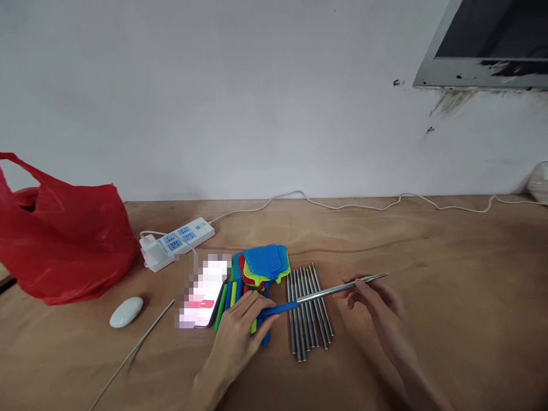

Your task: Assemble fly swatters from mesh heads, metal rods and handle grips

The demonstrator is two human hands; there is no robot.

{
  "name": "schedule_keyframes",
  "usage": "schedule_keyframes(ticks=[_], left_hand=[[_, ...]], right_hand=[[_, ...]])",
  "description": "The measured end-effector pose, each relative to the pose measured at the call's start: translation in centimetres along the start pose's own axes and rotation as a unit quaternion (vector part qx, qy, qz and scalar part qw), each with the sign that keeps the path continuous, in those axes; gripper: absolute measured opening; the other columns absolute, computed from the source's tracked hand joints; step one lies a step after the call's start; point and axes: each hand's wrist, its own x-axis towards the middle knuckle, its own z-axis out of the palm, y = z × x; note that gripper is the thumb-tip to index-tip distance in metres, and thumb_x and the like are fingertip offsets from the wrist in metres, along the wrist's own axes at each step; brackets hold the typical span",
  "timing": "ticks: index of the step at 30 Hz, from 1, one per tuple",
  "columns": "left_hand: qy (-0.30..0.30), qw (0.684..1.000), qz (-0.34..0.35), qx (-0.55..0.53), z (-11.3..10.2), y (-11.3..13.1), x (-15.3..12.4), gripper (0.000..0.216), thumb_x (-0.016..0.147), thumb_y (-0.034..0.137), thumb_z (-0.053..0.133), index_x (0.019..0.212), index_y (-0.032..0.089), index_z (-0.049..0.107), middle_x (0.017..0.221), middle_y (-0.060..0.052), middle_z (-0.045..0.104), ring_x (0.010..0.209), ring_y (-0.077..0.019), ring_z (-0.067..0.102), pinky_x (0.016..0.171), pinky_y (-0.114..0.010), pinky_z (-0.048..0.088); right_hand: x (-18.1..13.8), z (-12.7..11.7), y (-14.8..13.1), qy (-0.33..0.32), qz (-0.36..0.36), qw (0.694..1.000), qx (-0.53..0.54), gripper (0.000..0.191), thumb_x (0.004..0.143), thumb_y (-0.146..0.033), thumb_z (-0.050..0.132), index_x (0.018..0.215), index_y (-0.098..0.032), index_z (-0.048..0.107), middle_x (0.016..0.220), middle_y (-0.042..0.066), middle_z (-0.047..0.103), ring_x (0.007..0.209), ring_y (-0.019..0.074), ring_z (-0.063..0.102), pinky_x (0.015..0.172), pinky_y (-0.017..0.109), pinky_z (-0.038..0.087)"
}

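Observation:
My left hand is wrapped round the blue grip of a telescopic metal rod. The rod slants up to the right, over a row of loose steel rods lying side by side. Near its thin tip, my right hand has its fingers closed about the rod. Under and beside my left hand lie several coloured handle tubes in green, blue and yellow, partly hidden by that hand. Behind them is a pile of mesh fly swatter heads in blue, red, yellow and green.
A lit phone lies left of the tubes, its screen blurred. Farther left are a white power strip, a white mouse, a thin stick and a red plastic bag. A white cable runs along the wall.

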Motion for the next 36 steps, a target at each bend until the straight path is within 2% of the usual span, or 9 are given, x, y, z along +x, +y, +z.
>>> schedule_keyframes(ticks=[8,12,16,21,24,27,30,34,36], left_hand=[[0.040,0.999,0.021,0.000,-0.5,0.2,0.0,0.007,0.099,0.023,0.056,0.103,0.020,0.061,0.091,-0.005,0.069,0.084,-0.0187,0.067,0.075,-0.030,0.056],[0.044,0.998,0.039,-0.012,-0.6,0.6,0.1,0.007,0.098,0.021,0.058,0.105,0.020,0.061,0.090,-0.005,0.070,0.083,-0.0181,0.067,0.073,-0.029,0.056],[0.048,0.997,0.035,-0.040,-0.3,1.4,-0.1,0.008,0.096,0.020,0.061,0.104,0.021,0.060,0.087,-0.004,0.070,0.077,-0.0173,0.068,0.069,-0.028,0.057],[0.062,0.994,0.023,-0.082,0.0,2.2,-0.2,0.008,0.095,0.018,0.063,0.101,0.022,0.060,0.083,-0.003,0.070,0.074,-0.0167,0.067,0.064,-0.026,0.056],[0.065,0.993,0.009,-0.097,0.2,2.7,-0.2,0.009,0.094,0.017,0.065,0.100,0.022,0.061,0.083,-0.001,0.070,0.074,-0.0159,0.067,0.065,-0.025,0.055],[0.064,0.992,-0.009,-0.104,0.6,3.3,-0.2,0.007,0.094,0.019,0.065,0.099,0.023,0.062,0.084,-0.001,0.069,0.074,-0.0156,0.066,0.064,-0.025,0.054],[0.038,0.994,-0.026,-0.098,0.7,3.4,-0.1,0.003,0.095,0.024,0.064,0.097,0.023,0.063,0.082,-0.001,0.069,0.072,-0.0160,0.065,0.062,-0.025,0.053],[0.019,0.996,-0.066,-0.065,-0.1,2.4,0.1,0.010,0.096,0.033,0.061,0.097,0.023,0.062,0.088,-0.003,0.069,0.078,-0.0191,0.067,0.067,-0.029,0.054],[0.034,0.994,-0.102,-0.031,-0.8,1.4,0.2,0.013,0.098,0.034,0.055,0.098,0.023,0.062,0.091,-0.004,0.069,0.081,-0.0206,0.067,0.069,-0.031,0.055]], right_hand=[[-0.3,0.1,-0.8,-0.018,-0.014,1.000,0.001,0.023,0.086,-0.045,0.070,0.084,-0.023,0.076,0.075,0.005,0.075,0.063,0.0189,0.064,0.060,0.031,0.050],[-0.2,1.0,-0.7,-0.025,0.009,1.000,-0.012,0.029,0.076,-0.051,0.078,0.079,-0.022,0.078,0.078,0.008,0.076,0.065,0.0209,0.067,0.056,0.031,0.053],[-0.8,2.2,-0.9,-0.084,0.057,0.994,-0.049,0.034,0.073,-0.055,0.079,0.080,-0.021,0.078,0.073,0.008,0.075,0.068,0.0226,0.069,0.061,0.033,0.056],[-1.2,2.6,-1.5,-0.124,0.059,0.989,-0.051,0.034,0.077,-0.055,0.074,0.082,-0.022,0.078,0.064,0.004,0.072,0.063,0.0191,0.067,0.060,0.029,0.054],[-1.3,2.5,-1.8,-0.127,0.057,0.989,-0.039,0.035,0.077,-0.056,0.074,0.082,-0.022,0.078,0.062,0.004,0.071,0.061,0.0182,0.065,0.057,0.028,0.052],[-1.5,3.0,-1.5,-0.144,0.070,0.987,-0.029,0.036,0.079,-0.056,0.072,0.084,-0.021,0.077,0.069,0.005,0.072,0.063,0.0176,0.064,0.057,0.028,0.052],[-1.9,3.9,-0.9,-0.163,0.071,0.984,-0.028,0.036,0.081,-0.055,0.070,0.083,-0.020,0.075,0.073,0.005,0.071,0.064,0.0175,0.064,0.056,0.028,0.052],[-1.7,4.1,-0.2,-0.126,0.049,0.990,-0.044,0.043,0.088,-0.060,0.058,0.077,-0.020,0.065,0.075,0.005,0.070,0.065,0.0184,0.064,0.057,0.028,0.052],[-1.3,3.6,0.1,-0.104,0.047,0.991,-0.071,0.045,0.092,-0.062,0.049,0.075,-0.022,0.059,0.061,0.002,0.065,0.056,0.0169,0.060,0.053,0.027,0.048]])
